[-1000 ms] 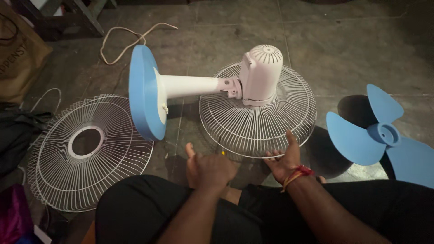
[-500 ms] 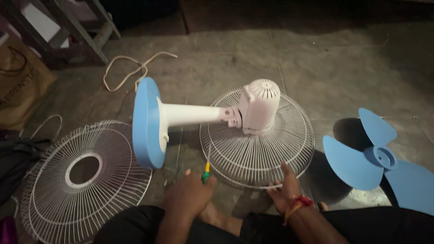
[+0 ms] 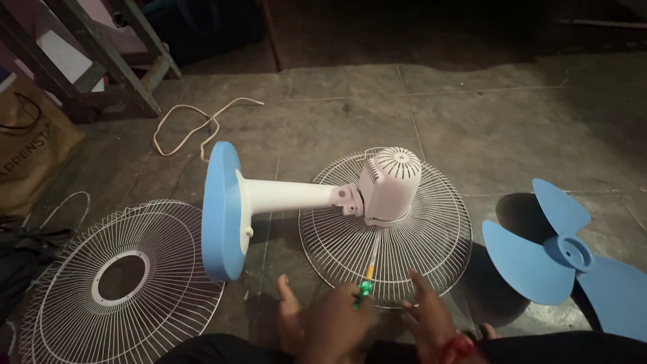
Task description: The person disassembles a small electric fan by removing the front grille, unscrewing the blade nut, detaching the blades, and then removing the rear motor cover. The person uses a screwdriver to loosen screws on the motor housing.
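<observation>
Left hand (image 3: pixel 330 323) now fisted round a green-handled screwdriver (image 3: pixel 365 283), tip raised toward the motor housing (image 3: pixel 391 185) on the rear grille (image 3: pixel 431 243), right hand (image 3: pixel 428 317) spread open, steadying that grille's near rim.

Counted what was on the floor: two white wire fan grilles, one loose (image 3: pixel 121 276) and one (image 3: pixel 431 236) still under the motor. One white motor housing (image 3: pixel 391 185) on a stand with one blue round base (image 3: pixel 221 210). One blue three-bladed propeller (image 3: pixel 566 253). One screwdriver (image 3: pixel 366 283), one cord (image 3: pixel 192 125), one brown paper bag (image 3: pixel 30 152). Two hands, left (image 3: pixel 323 323) and right (image 3: pixel 431 317).
</observation>
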